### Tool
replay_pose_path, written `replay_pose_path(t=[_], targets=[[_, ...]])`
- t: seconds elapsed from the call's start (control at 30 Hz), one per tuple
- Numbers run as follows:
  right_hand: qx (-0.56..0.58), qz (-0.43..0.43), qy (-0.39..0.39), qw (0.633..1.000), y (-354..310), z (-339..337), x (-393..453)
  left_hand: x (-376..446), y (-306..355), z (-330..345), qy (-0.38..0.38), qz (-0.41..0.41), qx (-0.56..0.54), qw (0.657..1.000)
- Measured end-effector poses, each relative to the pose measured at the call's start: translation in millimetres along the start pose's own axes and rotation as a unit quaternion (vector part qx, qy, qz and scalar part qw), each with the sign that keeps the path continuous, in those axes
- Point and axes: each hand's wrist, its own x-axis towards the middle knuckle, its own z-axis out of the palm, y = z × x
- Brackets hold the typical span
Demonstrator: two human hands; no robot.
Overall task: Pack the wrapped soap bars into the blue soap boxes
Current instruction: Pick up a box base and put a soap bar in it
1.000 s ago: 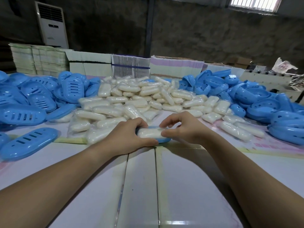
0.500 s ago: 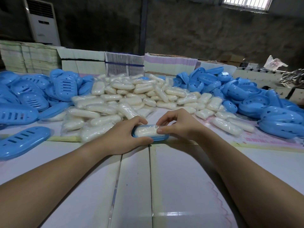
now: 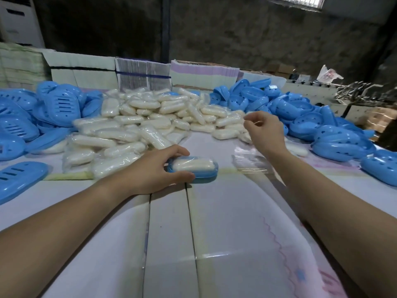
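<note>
A blue soap box base (image 3: 205, 177) sits on the white table with a wrapped soap bar (image 3: 193, 165) lying in it. My left hand (image 3: 150, 168) grips the left end of this box, thumb at the front and fingers behind. My right hand (image 3: 264, 130) is raised to the right of the box, above the table, and its thumb and fingers pinch the top of a clear plastic film (image 3: 251, 162) that hangs down to the table. A large pile of wrapped soap bars (image 3: 139, 125) lies just behind both hands.
Slotted blue lids (image 3: 60, 104) are heaped at the left, and one lid (image 3: 19, 175) lies apart near the left edge. Blue box bases (image 3: 311, 119) are heaped at the right. Stacks of flat cartons (image 3: 141, 72) line the back. White sheets (image 3: 214, 233) cover the near table.
My right hand has let go of the box and risen to the right with a clear film pinched in it. My left hand keeps hold of the box with the soap.
</note>
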Motion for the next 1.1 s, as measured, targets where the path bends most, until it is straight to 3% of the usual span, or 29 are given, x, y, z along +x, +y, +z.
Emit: replay_pose_path(t=[0.1,0.23,0.37,0.43,0.63,0.8,1.1], targets=[[-0.154,0.043,0.098,0.982,46.8,-35.1,5.0,-0.3,3.5,2.1,-0.012,0.014,0.009,1.0],[-0.274,0.103,0.172,0.941,92.9,-75.9,10.6,-2.5,9.9,3.2,-0.016,0.034,0.032,0.999],[-0.432,0.206,0.046,0.877,130.2,-107.0,13.5,-1.9,14.9,4.9,-0.018,0.039,0.039,0.998],[-0.408,0.241,0.014,0.881,140.8,-110.4,13.2,-2.5,15.1,5.2,-0.017,0.033,0.029,0.999],[-0.413,0.205,0.042,0.886,144.5,-105.9,21.3,-2.7,15.3,5.7,-0.026,0.035,0.025,0.999],[-0.465,0.222,0.023,0.857,155.6,-106.6,31.9,-3.3,18.4,5.5,-0.029,0.043,0.027,0.998],[-0.493,0.209,0.041,0.843,156.0,-101.4,36.9,-1.3,20.9,7.3,-0.037,0.039,0.068,0.996]])
